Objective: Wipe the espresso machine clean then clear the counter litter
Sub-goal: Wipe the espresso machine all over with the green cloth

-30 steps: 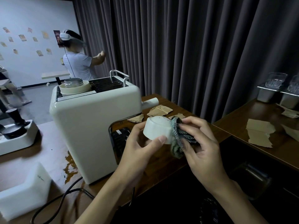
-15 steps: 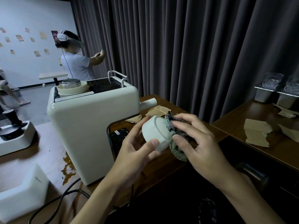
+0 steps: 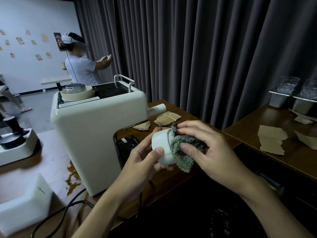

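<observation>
A cream espresso machine [image 3: 96, 133] stands on the wooden counter [image 3: 173, 179]. My left hand [image 3: 142, 162] grips a round white part [image 3: 162, 146] in front of the machine, thumb on its side. My right hand [image 3: 209, 148] holds a grey-green cloth [image 3: 182, 152] and presses it against the open end of that part. Torn brown paper scraps [image 3: 167, 118] lie on the counter behind my hands.
Brown liquid [image 3: 72, 177] is spilled by the machine's left base, and a black cable [image 3: 56, 215] runs out in front. A white box [image 3: 24, 201] and a tamper stand [image 3: 15, 141] sit left. More paper scraps [image 3: 271, 141] and glasses [image 3: 288, 85] are on the right counter. A person [image 3: 80, 60] stands behind.
My right hand has shifted the cloth round over the end of the white part. My left hand keeps its grip on the part.
</observation>
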A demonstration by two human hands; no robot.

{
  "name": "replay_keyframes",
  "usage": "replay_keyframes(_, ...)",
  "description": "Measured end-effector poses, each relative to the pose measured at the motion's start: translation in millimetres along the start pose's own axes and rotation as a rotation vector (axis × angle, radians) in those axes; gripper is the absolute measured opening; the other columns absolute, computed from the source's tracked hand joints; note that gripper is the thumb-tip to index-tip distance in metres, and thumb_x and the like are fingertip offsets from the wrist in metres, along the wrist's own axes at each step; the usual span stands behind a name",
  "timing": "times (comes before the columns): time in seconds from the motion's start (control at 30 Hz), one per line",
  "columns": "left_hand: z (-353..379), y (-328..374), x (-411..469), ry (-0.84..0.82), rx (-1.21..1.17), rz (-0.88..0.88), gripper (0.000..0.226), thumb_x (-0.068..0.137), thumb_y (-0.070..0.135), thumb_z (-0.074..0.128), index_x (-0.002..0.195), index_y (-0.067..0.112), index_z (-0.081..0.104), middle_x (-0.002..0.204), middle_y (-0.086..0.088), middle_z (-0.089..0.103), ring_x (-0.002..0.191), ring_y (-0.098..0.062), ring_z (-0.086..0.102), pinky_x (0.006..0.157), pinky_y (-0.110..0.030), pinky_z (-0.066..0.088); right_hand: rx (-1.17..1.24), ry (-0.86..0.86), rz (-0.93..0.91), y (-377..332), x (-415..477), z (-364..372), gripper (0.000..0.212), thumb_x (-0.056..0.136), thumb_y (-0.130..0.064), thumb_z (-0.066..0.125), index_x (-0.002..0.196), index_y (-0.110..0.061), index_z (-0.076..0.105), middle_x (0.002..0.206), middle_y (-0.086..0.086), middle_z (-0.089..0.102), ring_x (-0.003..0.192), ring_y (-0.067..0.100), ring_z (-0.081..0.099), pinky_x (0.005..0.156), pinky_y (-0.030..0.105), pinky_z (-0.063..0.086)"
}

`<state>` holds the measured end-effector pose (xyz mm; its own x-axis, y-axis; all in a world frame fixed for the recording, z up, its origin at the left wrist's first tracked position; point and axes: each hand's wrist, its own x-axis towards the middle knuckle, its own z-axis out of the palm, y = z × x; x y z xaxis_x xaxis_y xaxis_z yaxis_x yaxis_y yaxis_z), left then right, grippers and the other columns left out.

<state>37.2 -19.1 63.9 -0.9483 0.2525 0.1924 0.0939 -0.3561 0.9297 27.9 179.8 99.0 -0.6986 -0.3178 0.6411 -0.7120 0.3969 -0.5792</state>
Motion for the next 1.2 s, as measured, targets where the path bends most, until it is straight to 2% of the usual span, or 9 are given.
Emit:
replay_keyframes(0.07, -0.5, 0.6, -1.8, -0.030, -0.012, -0.023, 0.058, 0.088, 0.023, 0.067, 0.144, 0.025, 0.051, 0.134, -0.013, 0.062, 0.109, -0.035, 0.067, 0.078, -0.038, 0.060, 0.030, 0.025, 0.018, 0.2, 4.1, -1.3, 0.026, 0.091, -0.023, 0.060, 0.115, -0.016, 0.067, 0.121, -0.010, 0.061, 0.120, 0.010, 0.055, 0.100, 0.022, 0.043)
replay_keyframes(0.17, 0.2, -1.3, -2.8, -0.054, -0.048, -0.030, 0.056, 0.090, 0.022, 0.066, 0.144, 0.024, 0.051, 0.137, -0.013, 0.061, 0.112, -0.037, 0.066, 0.082, -0.041, 0.060, 0.003, 0.093, 0.044, 0.4, 6.0, 0.5, 0.026, 0.094, -0.024, 0.054, 0.115, -0.014, 0.066, 0.114, -0.011, 0.061, 0.114, 0.006, 0.056, 0.098, 0.028, 0.046)
replay_keyframes(0.3, 1.9, -3.5, -1.0, 0.004, -0.108, -0.016, 0.062, 0.085, 0.021, 0.069, 0.145, 0.021, 0.050, 0.138, -0.014, 0.060, 0.119, -0.035, 0.064, 0.086, -0.041, 0.058, -0.176, 0.086, 0.009, -12.4, -3.7, 9.8, 0.026, 0.094, -0.027, 0.052, 0.113, -0.016, 0.067, 0.120, -0.014, 0.047, 0.111, 0.002, 0.052, 0.091, 0.013, 0.044)
replay_keyframes(0.37, 1.1, -2.5, -1.2, 0.011, -0.102, -0.017, 0.065, 0.081, 0.021, 0.072, 0.143, 0.022, 0.052, 0.137, -0.014, 0.060, 0.120, -0.035, 0.063, 0.086, -0.042, 0.058, -0.197, 0.088, 0.038, -14.4, -3.2, 11.9, 0.027, 0.094, -0.032, 0.051, 0.113, -0.020, 0.067, 0.119, -0.014, 0.044, 0.109, 0.001, 0.051, 0.090, 0.011, 0.043)
replay_keyframes(0.53, 4.9, -1.5, -3.5, -0.004, -0.080, -0.040, 0.063, 0.080, 0.021, 0.075, 0.140, 0.025, 0.057, 0.135, -0.016, 0.060, 0.115, -0.041, 0.065, 0.085, -0.046, 0.059, -0.140, 0.165, 0.088, -9.3, 8.9, 8.5, 0.026, 0.098, -0.027, 0.053, 0.121, -0.022, 0.065, 0.114, -0.013, 0.061, 0.109, 0.002, 0.056, 0.090, 0.025, 0.050)
replay_keyframes(0.67, 10.0, -3.1, -2.0, 0.070, -0.086, 0.002, 0.065, 0.078, 0.024, 0.077, 0.139, 0.023, 0.057, 0.128, -0.015, 0.065, 0.109, -0.040, 0.068, 0.082, -0.046, 0.059, -0.097, 0.043, 0.064, -11.1, 4.3, 11.0, 0.046, 0.099, -0.049, 0.038, 0.128, -0.021, 0.060, 0.126, -0.012, 0.054, 0.118, 0.003, 0.052, 0.095, 0.020, 0.046)
replay_keyframes(0.73, 8.6, -1.9, -2.7, 0.077, -0.085, 0.004, 0.066, 0.077, 0.024, 0.077, 0.140, 0.024, 0.056, 0.128, -0.013, 0.066, 0.110, -0.039, 0.068, 0.082, -0.045, 0.059, -0.075, -0.041, 0.095, -7.4, 2.9, 10.6, 0.053, 0.095, -0.055, 0.040, 0.135, -0.024, 0.055, 0.132, -0.015, 0.049, 0.124, 0.004, 0.048, 0.099, 0.024, 0.045)
replay_keyframes(0.97, 8.2, 3.3, -3.9, 0.031, -0.130, 0.020, 0.056, 0.082, 0.020, 0.071, 0.137, 0.021, 0.058, 0.131, -0.015, 0.064, 0.113, -0.042, 0.066, 0.082, -0.044, 0.060, 0.102, 0.089, 0.103, 2.5, 5.4, 9.3, 0.029, 0.095, -0.022, 0.055, 0.121, -0.016, 0.066, 0.118, -0.012, 0.062, 0.116, 0.007, 0.056, 0.097, 0.029, 0.049)
replay_keyframes(1.2, 8.4, 9.9, 0.7, 0.124, -0.052, 0.079, 0.063, 0.074, 0.026, 0.078, 0.134, 0.022, 0.059, 0.126, -0.015, 0.067, 0.112, -0.038, 0.068, 0.082, -0.044, 0.060, -0.008, 0.138, 0.012, -9.9, -1.0, 11.0, 0.034, 0.092, -0.019, 0.061, 0.126, -0.018, 0.062, 0.119, -0.013, 0.060, 0.115, 0.009, 0.057, 0.091, 0.027, 0.052)
